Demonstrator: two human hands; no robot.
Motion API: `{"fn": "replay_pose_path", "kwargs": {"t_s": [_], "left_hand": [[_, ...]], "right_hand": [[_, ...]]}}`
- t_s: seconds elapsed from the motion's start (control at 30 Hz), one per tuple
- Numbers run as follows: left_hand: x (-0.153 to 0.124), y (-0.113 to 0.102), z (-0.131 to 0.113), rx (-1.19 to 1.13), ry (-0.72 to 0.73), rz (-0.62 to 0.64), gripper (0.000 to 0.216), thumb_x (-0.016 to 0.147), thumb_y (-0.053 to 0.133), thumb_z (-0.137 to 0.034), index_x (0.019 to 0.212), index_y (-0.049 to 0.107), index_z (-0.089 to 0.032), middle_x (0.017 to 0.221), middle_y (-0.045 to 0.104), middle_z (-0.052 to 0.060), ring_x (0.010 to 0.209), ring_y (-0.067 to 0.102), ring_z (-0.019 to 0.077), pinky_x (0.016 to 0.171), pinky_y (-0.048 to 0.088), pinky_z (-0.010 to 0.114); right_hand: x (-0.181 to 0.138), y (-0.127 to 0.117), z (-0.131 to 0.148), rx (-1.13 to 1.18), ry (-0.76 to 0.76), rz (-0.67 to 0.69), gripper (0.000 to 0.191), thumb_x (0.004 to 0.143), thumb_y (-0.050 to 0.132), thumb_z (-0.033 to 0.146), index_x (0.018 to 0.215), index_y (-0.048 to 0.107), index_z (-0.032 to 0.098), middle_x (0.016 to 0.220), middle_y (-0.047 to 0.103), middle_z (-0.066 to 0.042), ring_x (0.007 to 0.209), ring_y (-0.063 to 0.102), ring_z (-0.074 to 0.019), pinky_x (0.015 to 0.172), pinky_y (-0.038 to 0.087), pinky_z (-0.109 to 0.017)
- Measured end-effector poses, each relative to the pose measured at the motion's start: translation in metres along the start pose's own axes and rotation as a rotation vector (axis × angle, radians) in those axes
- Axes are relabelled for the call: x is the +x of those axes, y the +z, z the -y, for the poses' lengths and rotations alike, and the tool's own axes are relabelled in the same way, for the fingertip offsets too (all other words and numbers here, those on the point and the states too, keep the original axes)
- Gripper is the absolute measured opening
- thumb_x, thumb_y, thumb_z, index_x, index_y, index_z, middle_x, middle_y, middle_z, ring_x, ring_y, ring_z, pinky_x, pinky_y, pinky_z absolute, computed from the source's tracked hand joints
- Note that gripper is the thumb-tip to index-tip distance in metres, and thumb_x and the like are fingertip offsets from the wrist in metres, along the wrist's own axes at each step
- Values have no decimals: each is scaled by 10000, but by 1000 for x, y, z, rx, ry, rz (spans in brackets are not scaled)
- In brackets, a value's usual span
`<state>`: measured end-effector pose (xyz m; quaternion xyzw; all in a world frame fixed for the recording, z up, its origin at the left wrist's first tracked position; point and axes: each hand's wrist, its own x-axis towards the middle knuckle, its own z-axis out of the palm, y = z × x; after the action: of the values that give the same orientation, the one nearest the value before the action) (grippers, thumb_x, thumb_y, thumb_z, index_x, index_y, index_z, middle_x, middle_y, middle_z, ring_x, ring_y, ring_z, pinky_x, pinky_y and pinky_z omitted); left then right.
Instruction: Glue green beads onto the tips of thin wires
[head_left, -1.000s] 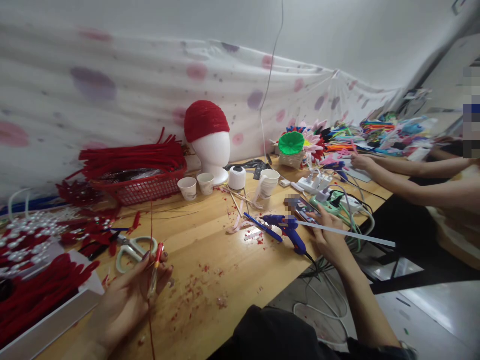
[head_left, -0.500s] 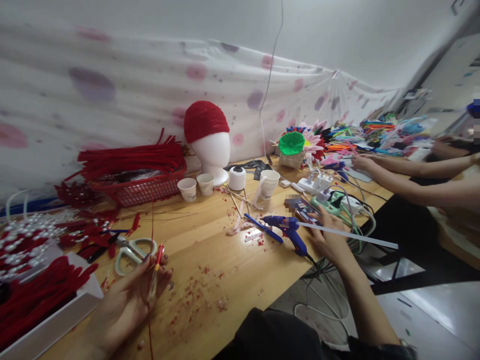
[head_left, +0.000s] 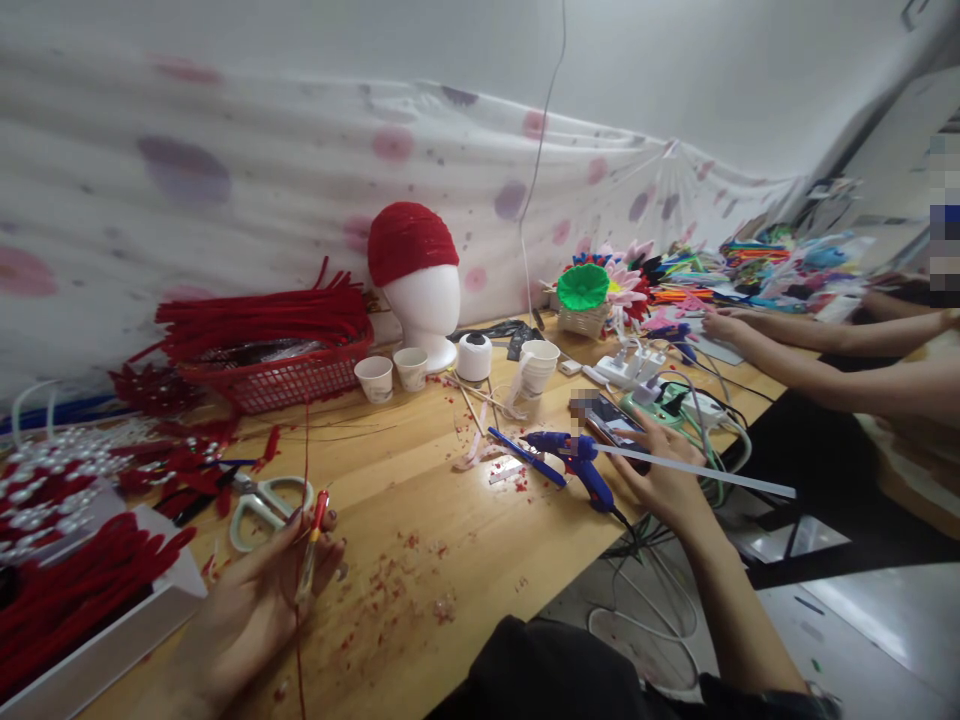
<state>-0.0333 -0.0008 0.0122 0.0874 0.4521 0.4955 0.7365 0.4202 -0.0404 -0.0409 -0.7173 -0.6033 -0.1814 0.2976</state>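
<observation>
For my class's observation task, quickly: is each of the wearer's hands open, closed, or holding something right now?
Left hand: closed, holding a slim red-tipped stick.
Right hand: open, spread at the smartphone; contact cannot be told.

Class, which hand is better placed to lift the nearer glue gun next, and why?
Probably the right hand: it is beside the glue gun, while the left hand holds a slim red-ended item farther away.

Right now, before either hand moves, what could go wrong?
Lifting the right hand from the phone might knock the glue gun's white stick, which crosses it in view. The gun's cord leads to the table's edge, so a tug could drag the gun. The thin red strand at the left hand, which holds a red-tipped rod, may snag on the nearby scissors.
</observation>
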Motion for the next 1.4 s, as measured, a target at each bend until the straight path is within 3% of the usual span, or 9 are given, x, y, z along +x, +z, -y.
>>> {"fn": "replay_pose_path", "kwargs": {"t_s": [0.27, 0.47, 0.57, 0.87, 1.17, 1.3, 1.4], "left_hand": [[-1, 4, -1, -26, -11, -9, 409, 915, 304, -34, 753, 671, -116, 684, 701, 76, 521, 675, 146, 561, 619, 282], [-3, 2, -1, -27, -20, -10, 400, 917, 305, -34, 792, 675, -121, 691, 705, 79, 524, 674, 143, 543, 610, 258], [-2, 3, 0, -9, -6, -6, 397, 919, 307, -35, 788, 672, -116, 697, 706, 81, 530, 678, 144, 552, 612, 260], [-2, 7, 1, -12, 9, -18, 389, 905, 314, -17, 762, 665, -108, 676, 695, 76, 509, 670, 144, 518, 603, 259], [1, -1, 1, -23, -6, 2, 350, 902, 342, -24, 812, 668, -116, 702, 699, 66, 529, 678, 140, 548, 612, 265], [-1, 2, 1, -25, -26, -12, 362, 909, 322, -28, 789, 656, -105, 689, 689, 71, 520, 674, 142, 541, 615, 277], [-4, 5, 1, -16, -15, -3, 359, 914, 318, -34, 791, 650, -97, 684, 683, 75, 519, 673, 142, 522, 607, 258]], "right_hand": [[2, 7, -2, -193, 117, 8, 769, 839, 489, 486, 1444, 246, 78, 1115, 648, -205, 1137, 460, -411, 894, 337, -523], [4, 2, 1, -57, 10, -23, 721, 851, 507, 423, 1455, 250, 124, 1166, 643, -169, 1190, 434, -367, 939, 346, -484], [5, -1, 7, -13, -45, 26, 663, 865, 503, 388, 1450, 283, 169, 1077, 692, -128, 1174, 452, -342, 952, 339, -482], [5, -2, 3, -48, 11, -90, 752, 811, 563, 437, 1444, 287, 140, 1159, 639, -157, 1129, 448, -360, 952, 328, -500], [3, 1, 1, -128, 95, -26, 737, 819, 531, 461, 1426, 280, 128, 1103, 647, -173, 1149, 446, -387, 947, 310, -542], [2, -3, 4, -118, 122, -148, 764, 783, 555, 515, 1391, 321, 115, 1231, 559, -207, 1191, 418, -389, 952, 325, -538], [-9, -13, 12, -75, 248, -319, 481, 808, 538, 461, 1147, 538, 120, 1070, 616, -183, 1044, 529, -350, 882, 392, -485]]}}
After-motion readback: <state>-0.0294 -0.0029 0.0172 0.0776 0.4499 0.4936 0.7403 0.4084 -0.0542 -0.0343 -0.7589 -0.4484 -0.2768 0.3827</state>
